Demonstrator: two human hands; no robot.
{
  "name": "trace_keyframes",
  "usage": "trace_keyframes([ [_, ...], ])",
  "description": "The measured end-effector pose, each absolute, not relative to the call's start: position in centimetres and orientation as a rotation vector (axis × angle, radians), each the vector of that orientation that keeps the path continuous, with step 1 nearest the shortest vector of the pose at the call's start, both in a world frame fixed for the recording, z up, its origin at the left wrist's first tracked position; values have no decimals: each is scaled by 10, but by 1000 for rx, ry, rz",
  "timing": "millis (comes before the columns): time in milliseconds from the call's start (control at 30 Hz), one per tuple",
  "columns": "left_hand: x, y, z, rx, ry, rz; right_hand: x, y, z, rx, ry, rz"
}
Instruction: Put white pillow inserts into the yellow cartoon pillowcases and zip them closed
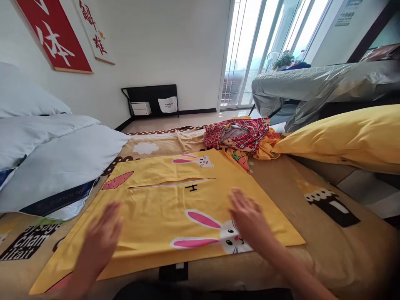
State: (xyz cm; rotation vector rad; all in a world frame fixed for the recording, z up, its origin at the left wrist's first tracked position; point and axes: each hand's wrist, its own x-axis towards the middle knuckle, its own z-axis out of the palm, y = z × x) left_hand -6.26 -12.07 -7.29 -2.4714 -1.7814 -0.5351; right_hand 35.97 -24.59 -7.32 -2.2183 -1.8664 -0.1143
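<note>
**Yellow cover [153, 218] spread flat, hands apart**

From my remote seat I see the yellow cover lying across the center and lower left of the frame, on a brown blanket [281, 187]. Its long slit [171, 182] gapes slightly (a letter H [191, 188] sits just below it). The left hand [101, 233], lower left, and the right hand [248, 214], right of center, are well apart, fingers extended over the fabric; both blur, so I cannot tell whether either touches it. I see white pillows [68, 160] at left, red checked cloth [215, 132] above center, and a yellow pillow [350, 135] at right.
</note>
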Motion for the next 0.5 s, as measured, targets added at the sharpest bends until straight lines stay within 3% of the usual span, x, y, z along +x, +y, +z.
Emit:
trace_keyframes([
  [100,36,-95,-45,-2975,-1438,-333,272,-184,-58,-1747,-2240,157],
  [200,60,-74,-57,-3014,-1455,-40,250,-145,-66,-1598,-2345,360],
  [367,-79,-67,-113,-2481,-1916,-240,385,-157,-96,-2036,-2078,186],
  [500,-153,-83,-130,-2264,-2015,-261,473,-182,-103,-2290,-1903,46],
])
